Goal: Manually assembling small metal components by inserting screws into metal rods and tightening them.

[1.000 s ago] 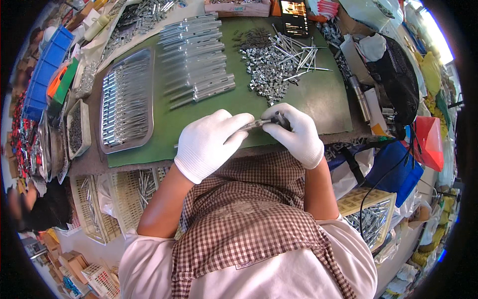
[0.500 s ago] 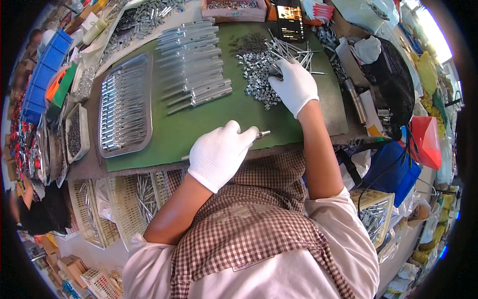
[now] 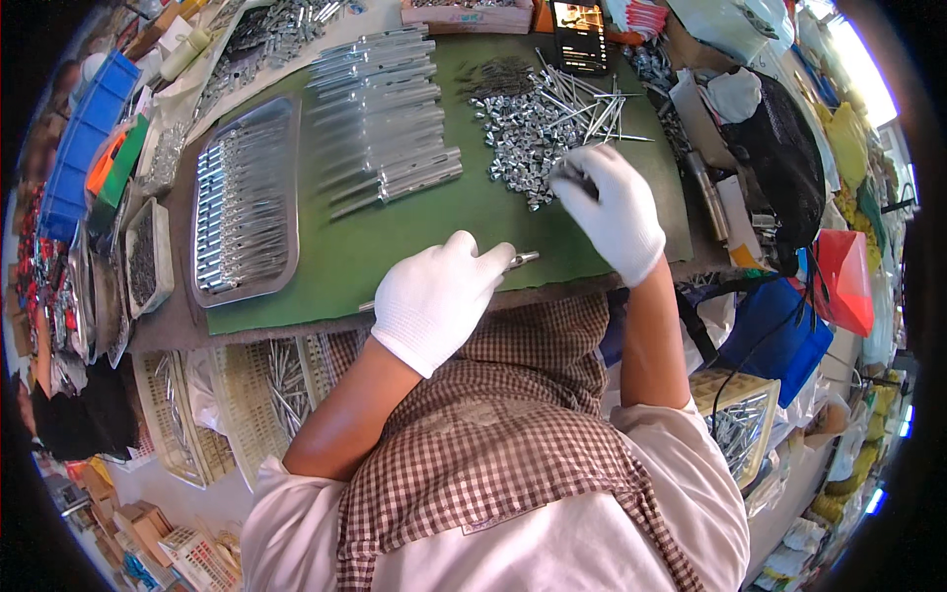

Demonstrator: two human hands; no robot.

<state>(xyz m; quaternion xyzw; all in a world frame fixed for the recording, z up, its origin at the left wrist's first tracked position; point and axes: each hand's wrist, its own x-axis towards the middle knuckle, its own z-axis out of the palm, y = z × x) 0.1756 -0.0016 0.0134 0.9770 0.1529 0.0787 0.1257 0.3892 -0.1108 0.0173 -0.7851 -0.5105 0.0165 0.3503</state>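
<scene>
While the left hand point(image 3: 439, 301), in a white knitted glove, was closed around a slim metal rod point(image 3: 526, 259) at the near edge of the green mat point(image 3: 335, 261), the right hand point(image 3: 626, 212), gloved likewise, hung over the mat's right half. One end of the rod stuck out past the left fingers, toward the mat's right side; its other end showed beside the wrist, by the mat's near edge. The right fingers were bent, with a narrow gap toward the thumb; something dark showed there, too blurred to name, and whether the hand held it I could not tell.

Near those fingertips, on the right half of the mat, lay a heap of small metal pieces point(image 3: 523, 148), with long thin pins point(image 3: 602, 113) scattered to its right and dark slivers point(image 3: 493, 77) toward the mat's far edge. Metal tubes point(image 3: 419, 173) formed a column down the mat's middle. On the mat's left side rested a metal tray point(image 3: 293, 227) filled with rows of slender metal parts point(image 3: 242, 197). A lit phone point(image 3: 580, 39) showed at the mat's far right, and a pink box point(image 3: 469, 18) stood beyond its far edge. Below its near edge was a pale plastic basket point(image 3: 242, 385).
</scene>
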